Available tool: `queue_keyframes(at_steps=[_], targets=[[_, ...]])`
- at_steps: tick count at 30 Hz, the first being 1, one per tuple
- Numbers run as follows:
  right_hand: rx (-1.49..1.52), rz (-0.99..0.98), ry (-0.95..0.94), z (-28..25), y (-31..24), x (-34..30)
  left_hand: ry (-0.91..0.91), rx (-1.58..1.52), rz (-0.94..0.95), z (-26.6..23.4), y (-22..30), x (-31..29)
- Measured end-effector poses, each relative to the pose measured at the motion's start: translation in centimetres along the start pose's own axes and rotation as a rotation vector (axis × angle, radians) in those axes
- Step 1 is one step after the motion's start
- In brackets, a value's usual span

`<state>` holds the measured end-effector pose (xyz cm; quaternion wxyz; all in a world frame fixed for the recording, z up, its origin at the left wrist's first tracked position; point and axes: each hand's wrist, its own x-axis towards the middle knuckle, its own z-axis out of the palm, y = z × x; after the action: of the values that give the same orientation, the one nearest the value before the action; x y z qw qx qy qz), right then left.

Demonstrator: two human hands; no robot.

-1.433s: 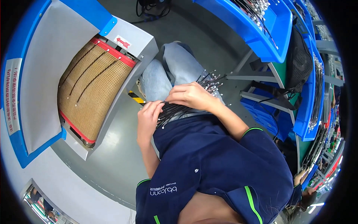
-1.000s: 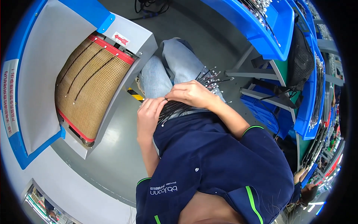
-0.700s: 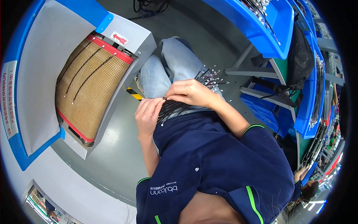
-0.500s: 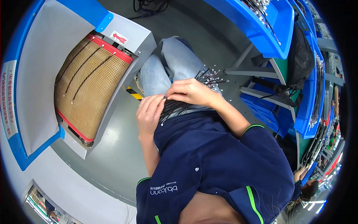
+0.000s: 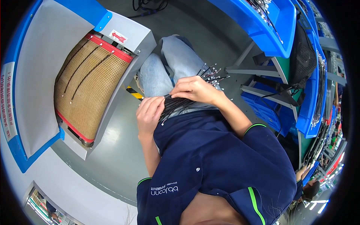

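Note:
Across my lap lies a bundle of thin black cables (image 5: 180, 106) with small white connectors fanned out at the right end. My left hand (image 5: 150, 112) pinches one black cable (image 5: 167, 96) at the bundle's left side. My right hand (image 5: 192, 90), above the bundle, has its fingertips closed on the same cable a short way to the right. The fingers hide most of that cable. To the left, three black cables (image 5: 88, 73) with white ends lie apart from each other on a tan mesh conveyor belt (image 5: 98, 101) with red edges.
The conveyor has a grey metal housing (image 5: 131, 32) and a blue-edged cover (image 5: 101, 17). Blue bins (image 5: 275, 41) of cables stand on racks at the right, beside a black mesh bag (image 5: 303, 56). Another person (image 5: 310, 189) sits at the far lower right.
My right hand has shifted slightly up, and the gap between my fingertips has widened a little. The cables on the belt have moved slightly left.

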<state>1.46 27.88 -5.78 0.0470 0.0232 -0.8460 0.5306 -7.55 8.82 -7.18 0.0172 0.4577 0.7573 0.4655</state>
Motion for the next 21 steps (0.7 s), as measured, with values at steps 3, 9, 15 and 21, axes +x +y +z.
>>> queue_keyframes(at_steps=[3,9,15,21], targets=[[0.031,-0.005,-0.016,0.2,0.4,0.0,-0.029,-0.012,0.004,-0.1,-0.2,-0.1],[-0.059,0.015,-0.051,-1.4,1.5,-0.7,-0.023,0.085,-0.007,-1.0,-1.6,-0.9],[-0.348,0.067,0.101,-5.2,2.8,-1.9,0.018,0.242,-0.162,-3.7,-3.4,-2.6],[-0.330,0.116,0.125,-6.8,3.6,-3.3,0.080,0.266,-0.260,-4.8,-4.5,-4.1]])
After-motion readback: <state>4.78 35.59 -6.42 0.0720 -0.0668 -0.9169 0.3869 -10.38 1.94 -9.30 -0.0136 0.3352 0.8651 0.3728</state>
